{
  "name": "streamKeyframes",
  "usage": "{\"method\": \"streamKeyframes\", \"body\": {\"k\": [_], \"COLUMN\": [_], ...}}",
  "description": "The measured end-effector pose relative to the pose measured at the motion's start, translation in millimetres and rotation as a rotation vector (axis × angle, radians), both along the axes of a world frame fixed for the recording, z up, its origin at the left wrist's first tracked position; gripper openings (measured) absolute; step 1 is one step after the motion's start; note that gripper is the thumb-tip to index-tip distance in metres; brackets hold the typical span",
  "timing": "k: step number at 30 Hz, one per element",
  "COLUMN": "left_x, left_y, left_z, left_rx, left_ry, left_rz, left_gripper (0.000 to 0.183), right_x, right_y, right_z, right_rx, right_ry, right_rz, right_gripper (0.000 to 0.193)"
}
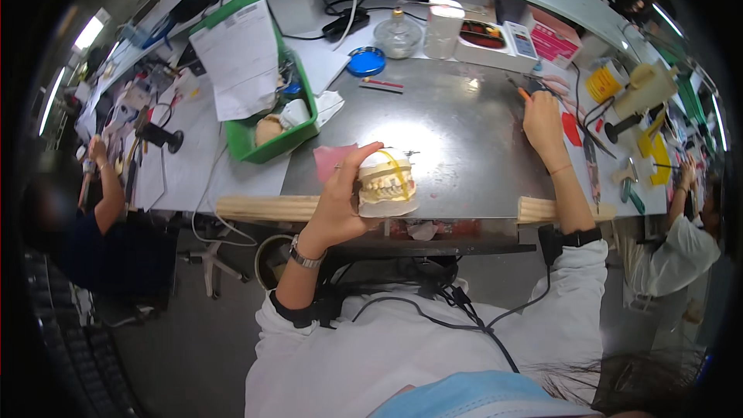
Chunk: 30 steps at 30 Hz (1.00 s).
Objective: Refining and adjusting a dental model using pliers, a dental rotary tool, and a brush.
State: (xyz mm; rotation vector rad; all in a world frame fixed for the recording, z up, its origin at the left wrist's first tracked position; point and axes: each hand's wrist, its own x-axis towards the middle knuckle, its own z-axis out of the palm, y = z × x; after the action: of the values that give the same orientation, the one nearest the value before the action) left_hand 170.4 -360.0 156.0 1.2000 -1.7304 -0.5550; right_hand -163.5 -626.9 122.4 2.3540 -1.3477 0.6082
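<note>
My left hand [350, 201] grips a dental plaster model [387, 186] above the front edge of the metal work plate [457, 131]. The model has upper and lower halves together, with rows of teeth showing and a yellow band running over the white top. At the plate's far right, my right hand [544, 124] is closed, its fingertips on a thin tool with an orange part [525, 94]. The rest of that tool is hard to make out. A pink sheet [333, 159] lies just behind my left hand.
A green tray [290, 139] with papers and plaster pieces stands to the left. Toward the back are a blue lid [366, 61], two pencil-like sticks [381, 86], a glass burner [398, 35] and a white box [495, 50]. Co-workers sit on both sides; wooden strips [267, 207] line the front edge.
</note>
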Motion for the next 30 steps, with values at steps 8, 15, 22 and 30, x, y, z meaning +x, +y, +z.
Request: {"method": "streamKeyframes", "body": {"k": [8,15,22,30], "left_x": [3,15,17,11], "left_y": [2,11,21,33], "left_z": [-2,36,18,8], "left_rx": [-0.068,-0.186,0.001,0.037], "left_ry": [0.115,-0.259,0.242,0.474], "left_rz": [0.039,0.096,-0.092,-0.111], "left_gripper": [0.084,0.080,0.085,0.088], "right_x": [21,34,79,95], "right_y": [37,120,193,202], "right_z": [45,68,87,108], "right_rx": [0.297,1.129,0.646,0.480], "right_ry": [-0.662,-1.313,-0.400,-0.036], "right_rz": [0.083,0.496,0.729,0.746], "right_gripper": [0.030,0.036,0.037,0.034]}}
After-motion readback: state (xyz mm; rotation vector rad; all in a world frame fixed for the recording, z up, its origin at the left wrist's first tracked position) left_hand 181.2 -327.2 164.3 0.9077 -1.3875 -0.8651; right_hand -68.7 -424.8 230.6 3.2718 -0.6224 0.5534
